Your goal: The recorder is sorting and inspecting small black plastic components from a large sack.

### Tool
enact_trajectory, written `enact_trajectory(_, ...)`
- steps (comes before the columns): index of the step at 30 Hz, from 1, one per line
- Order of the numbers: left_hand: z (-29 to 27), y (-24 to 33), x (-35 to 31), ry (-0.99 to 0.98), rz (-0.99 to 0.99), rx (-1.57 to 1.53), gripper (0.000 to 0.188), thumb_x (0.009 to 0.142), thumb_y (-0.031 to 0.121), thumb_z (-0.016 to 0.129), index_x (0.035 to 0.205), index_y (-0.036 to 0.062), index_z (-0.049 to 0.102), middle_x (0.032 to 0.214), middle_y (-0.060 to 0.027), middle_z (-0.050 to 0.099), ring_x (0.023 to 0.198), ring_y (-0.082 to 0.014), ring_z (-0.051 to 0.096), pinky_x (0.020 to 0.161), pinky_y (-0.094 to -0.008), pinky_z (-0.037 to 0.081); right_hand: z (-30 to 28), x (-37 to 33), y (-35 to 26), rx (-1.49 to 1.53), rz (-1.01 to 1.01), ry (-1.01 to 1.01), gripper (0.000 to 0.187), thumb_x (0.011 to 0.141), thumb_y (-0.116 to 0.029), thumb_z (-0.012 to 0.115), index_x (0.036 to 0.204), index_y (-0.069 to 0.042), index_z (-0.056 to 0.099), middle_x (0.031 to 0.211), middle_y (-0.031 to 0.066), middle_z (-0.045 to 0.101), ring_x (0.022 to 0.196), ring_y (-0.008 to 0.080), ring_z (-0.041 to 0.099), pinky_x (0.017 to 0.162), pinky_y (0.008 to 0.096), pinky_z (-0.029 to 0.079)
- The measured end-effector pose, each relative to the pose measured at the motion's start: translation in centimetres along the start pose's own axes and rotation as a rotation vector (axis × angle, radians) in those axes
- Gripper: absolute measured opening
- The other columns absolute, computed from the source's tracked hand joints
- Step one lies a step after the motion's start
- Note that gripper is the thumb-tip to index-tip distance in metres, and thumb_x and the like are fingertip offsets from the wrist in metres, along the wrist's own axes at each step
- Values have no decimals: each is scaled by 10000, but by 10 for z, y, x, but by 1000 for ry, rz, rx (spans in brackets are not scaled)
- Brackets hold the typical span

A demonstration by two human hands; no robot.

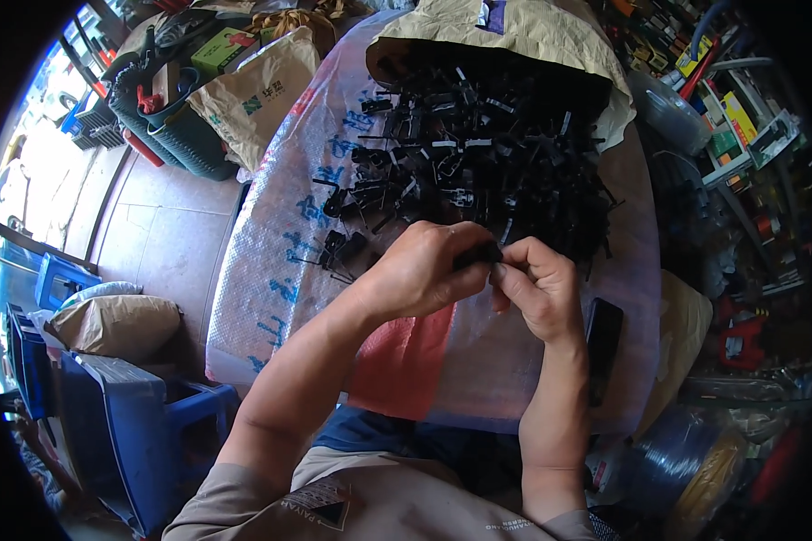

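Observation:
Between my two hands, over the near edge of a heap, is a small black plastic part (480, 255). My left hand (429, 266) is closed around it, its fingers curled over the top. From the other side, my right hand (539, 284) pinches at the part's right end with thumb and fingertips. Just beyond my hands lies a heap of similar black parts (460, 149) with thin metal pins or strips. It spills from the mouth of a large brown paper sack (532, 36). A single black part (338, 248) lies at the heap's left edge.
A woven plastic sheet (253, 298) with blue writing covers the table. A black phone-like slab (604, 334) lies right of my right forearm. Blue plastic stools (126, 406) stand at left, with a dark green basket (185, 126) farther back. Crowded shelves (749, 135) line the right.

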State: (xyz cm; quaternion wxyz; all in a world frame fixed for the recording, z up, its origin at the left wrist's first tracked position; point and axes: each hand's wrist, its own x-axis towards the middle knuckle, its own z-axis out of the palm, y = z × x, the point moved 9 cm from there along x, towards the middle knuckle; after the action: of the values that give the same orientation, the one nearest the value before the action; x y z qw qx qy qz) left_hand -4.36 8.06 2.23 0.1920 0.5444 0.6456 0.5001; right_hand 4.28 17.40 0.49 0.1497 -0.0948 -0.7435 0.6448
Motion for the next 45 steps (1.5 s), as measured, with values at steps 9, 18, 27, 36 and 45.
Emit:
enact_trajectory(9, 8, -35, 2, 86, -283, -1215, 254, 906, 162, 599, 1085, -17, 616, 818, -81, 638, 550, -104, 538, 490, -205, 442, 3, 4, -15, 145, -183, 93, 230, 931, -126, 650, 1105, 0, 570, 879, 23, 642, 822, 88, 599, 789, 233, 479)
enact_trajectory(18, 4, -50, -3, 167, -427, -1015, 325, 926, 179, 602, 1190, -10, 596, 912, -87, 676, 677, -96, 588, 585, -213, 477, -5, -4, -27, -339, -386, 263, 91, 942, -35, 591, 1025, -14, 623, 798, -2, 583, 654, 58, 506, 586, 196, 415)
enact_trajectory(27, 20, -31, -8, -90, -387, -922, 436, 915, 125, 623, 1319, -7, 520, 1040, -69, 624, 857, -96, 593, 694, -224, 477, 6, 5, -17, 138, -282, 17, 205, 945, -104, 617, 1120, -2, 589, 1065, 28, 575, 742, 60, 531, 667, 191, 451)
enact_trajectory(36, 9, -16, 2, 117, -127, -674, 223, 893, 101, 681, 1081, -9, 635, 895, -17, 650, 825, -65, 574, 755, -233, 480, -9, 7, -3, 147, -281, 178, 83, 966, -95, 582, 1001, -20, 582, 827, 6, 577, 668, 65, 528, 612, 202, 441)
enact_trajectory(45, -2, -6, -1, 185, -75, -338, 97, 894, 61, 632, 939, -24, 621, 821, -50, 659, 772, -90, 607, 706, -261, 514, -5, 7, 1, 230, -209, 146, 123, 924, -21, 556, 1040, 11, 580, 859, 39, 606, 692, 80, 565, 634, 230, 486)
